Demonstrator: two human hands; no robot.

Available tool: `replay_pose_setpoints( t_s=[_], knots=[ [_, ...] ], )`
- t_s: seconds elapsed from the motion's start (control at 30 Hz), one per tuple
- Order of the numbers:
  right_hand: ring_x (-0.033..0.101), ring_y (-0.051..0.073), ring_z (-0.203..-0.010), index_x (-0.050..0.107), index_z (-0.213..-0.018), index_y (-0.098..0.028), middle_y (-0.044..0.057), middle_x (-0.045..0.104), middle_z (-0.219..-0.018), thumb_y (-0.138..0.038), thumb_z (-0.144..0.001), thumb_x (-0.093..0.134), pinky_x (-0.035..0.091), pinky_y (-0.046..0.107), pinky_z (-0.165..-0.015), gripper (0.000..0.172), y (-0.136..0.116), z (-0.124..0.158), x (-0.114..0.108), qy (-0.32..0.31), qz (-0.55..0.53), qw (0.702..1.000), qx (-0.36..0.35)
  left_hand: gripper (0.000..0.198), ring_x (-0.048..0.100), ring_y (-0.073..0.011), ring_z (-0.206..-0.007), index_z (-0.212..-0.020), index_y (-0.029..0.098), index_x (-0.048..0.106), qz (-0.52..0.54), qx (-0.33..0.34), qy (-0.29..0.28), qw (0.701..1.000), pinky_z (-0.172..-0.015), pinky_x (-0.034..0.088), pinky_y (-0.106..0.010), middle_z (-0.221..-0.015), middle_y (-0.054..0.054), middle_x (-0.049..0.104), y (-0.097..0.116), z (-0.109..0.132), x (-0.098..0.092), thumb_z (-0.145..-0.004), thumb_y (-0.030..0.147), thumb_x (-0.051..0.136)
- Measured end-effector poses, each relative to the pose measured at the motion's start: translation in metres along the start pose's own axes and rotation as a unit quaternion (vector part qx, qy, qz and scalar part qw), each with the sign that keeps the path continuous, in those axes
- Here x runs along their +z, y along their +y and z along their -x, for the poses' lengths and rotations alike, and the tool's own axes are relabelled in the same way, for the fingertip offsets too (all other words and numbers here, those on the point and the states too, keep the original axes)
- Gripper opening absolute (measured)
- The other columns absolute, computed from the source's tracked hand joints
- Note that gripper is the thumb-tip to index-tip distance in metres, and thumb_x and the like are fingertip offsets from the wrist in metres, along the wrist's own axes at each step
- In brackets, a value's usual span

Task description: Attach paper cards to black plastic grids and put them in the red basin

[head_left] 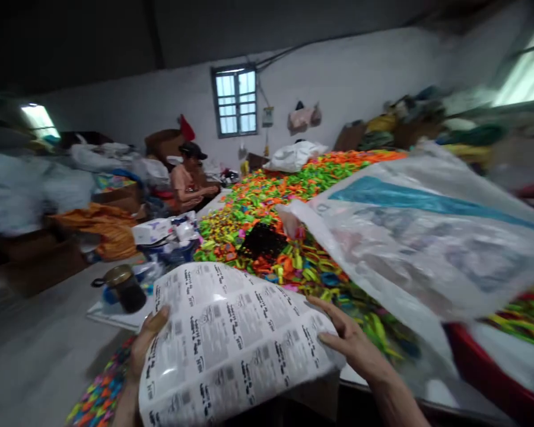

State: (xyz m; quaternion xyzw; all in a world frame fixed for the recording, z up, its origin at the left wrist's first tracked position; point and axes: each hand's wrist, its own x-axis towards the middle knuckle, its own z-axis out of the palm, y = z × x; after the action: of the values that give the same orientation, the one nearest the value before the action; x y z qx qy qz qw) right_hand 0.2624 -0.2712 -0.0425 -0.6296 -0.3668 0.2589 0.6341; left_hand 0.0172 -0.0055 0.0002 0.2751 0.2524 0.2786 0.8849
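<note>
So the sheet of labels (231, 344) is a big glossy white sheet, printed all over in rows of small black text blocks with little barcode-ish squares. It's bowed upward in the middle, catching glare near the top, and tilted toward the camera. It sits low in the centre of the view, gripped at both side edges, right in front of the heap of colourful plastic pieces (267, 201).
</note>
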Motion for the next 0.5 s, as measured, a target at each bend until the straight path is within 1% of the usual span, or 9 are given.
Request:
replay_pose_setpoints(
  t_s=[0.07,0.13,0.2,0.27,0.33,0.4,0.47,0.5],
  knots=[
    [0.049,0.032,-0.118,0.061,-0.119,-0.022,0.011,0.057,-0.127,-0.052,-0.067,0.073,0.038,0.047,-0.100,0.061,0.000,0.016,-0.010,0.053,0.038,0.998,0.003,0.054,0.067,-0.0301,-0.093,-0.133,0.017,0.047,-0.041,-0.019,0.024,0.999,-0.085,0.054,-0.046,-0.095,-0.009,0.073,-0.008,-0.007,0.009,-0.081,0.027,0.056],
    [0.050,0.032,-0.118,0.062,-0.117,-0.022,0.010,0.058,-0.125,-0.049,-0.069,0.072,0.038,0.046,-0.101,0.057,0.003,0.031,-0.017,0.105,0.060,0.993,-0.001,0.056,0.067,-0.0286,-0.094,-0.136,0.018,0.043,-0.084,-0.029,0.046,0.995,-0.087,0.053,-0.044,-0.100,-0.009,0.072,-0.014,-0.012,0.011,-0.082,0.026,0.053],
    [0.052,0.030,-0.115,0.063,-0.117,-0.022,0.010,0.060,-0.123,-0.048,-0.069,0.073,0.040,0.044,-0.099,0.055,0.005,0.043,-0.020,0.158,0.057,0.986,-0.016,0.060,0.065,-0.0287,-0.099,-0.137,0.021,0.041,-0.117,-0.030,0.038,0.992,-0.087,0.053,-0.042,-0.107,-0.010,0.070,-0.022,-0.013,0.009,-0.081,0.036,0.055],
    [0.056,0.028,-0.109,0.062,-0.117,-0.021,0.010,0.062,-0.119,-0.047,-0.070,0.073,0.044,0.041,-0.095,0.055,0.004,0.053,-0.018,0.197,0.048,0.979,-0.033,0.074,0.064,-0.0296,-0.101,-0.139,0.026,0.038,-0.162,-0.018,0.011,0.987,-0.085,0.055,-0.041,-0.112,-0.008,0.068,-0.030,-0.009,0.004,-0.073,0.047,0.064],
    [0.059,0.025,-0.102,0.060,-0.119,-0.022,0.009,0.063,-0.116,-0.045,-0.071,0.072,0.047,0.037,-0.089,0.055,-0.003,0.059,-0.013,0.210,0.055,0.975,-0.044,0.092,0.065,-0.0294,-0.099,-0.140,0.033,0.032,-0.226,0.023,-0.015,0.974,-0.083,0.056,-0.040,-0.114,-0.004,0.068,-0.035,-0.003,0.002,-0.061,0.047,0.075],
    [0.061,0.022,-0.093,0.055,-0.126,-0.023,0.007,0.064,-0.112,-0.043,-0.073,0.071,0.050,0.033,-0.079,0.059,-0.016,0.062,-0.006,0.197,0.067,0.977,-0.038,0.102,0.064,-0.0286,-0.100,-0.140,0.037,0.029,-0.287,0.080,-0.027,0.954,-0.080,0.057,-0.038,-0.118,-0.002,0.066,-0.035,0.001,0.003,-0.053,0.042,0.082],
    [0.062,0.021,-0.087,0.049,-0.131,-0.023,0.007,0.064,-0.110,-0.043,-0.073,0.070,0.051,0.030,-0.072,0.065,-0.030,0.063,-0.003,0.178,0.089,0.980,-0.032,0.100,0.063,-0.0285,-0.103,-0.137,0.037,0.037,-0.357,0.126,-0.024,0.925,-0.077,0.058,-0.034,-0.123,-0.002,0.062,-0.030,0.000,0.004,-0.048,0.045,0.083],
    [0.061,0.021,-0.088,0.049,-0.131,-0.023,0.007,0.064,-0.110,-0.043,-0.073,0.070,0.051,0.030,-0.073,0.065,-0.037,0.063,-0.002,0.171,0.112,0.978,-0.030,0.095,0.063,-0.0282,-0.103,-0.133,0.035,0.043,-0.404,0.143,-0.017,0.903,-0.074,0.058,-0.032,-0.125,-0.002,0.061,-0.026,-0.002,0.002,-0.048,0.047,0.083]
  ],
)
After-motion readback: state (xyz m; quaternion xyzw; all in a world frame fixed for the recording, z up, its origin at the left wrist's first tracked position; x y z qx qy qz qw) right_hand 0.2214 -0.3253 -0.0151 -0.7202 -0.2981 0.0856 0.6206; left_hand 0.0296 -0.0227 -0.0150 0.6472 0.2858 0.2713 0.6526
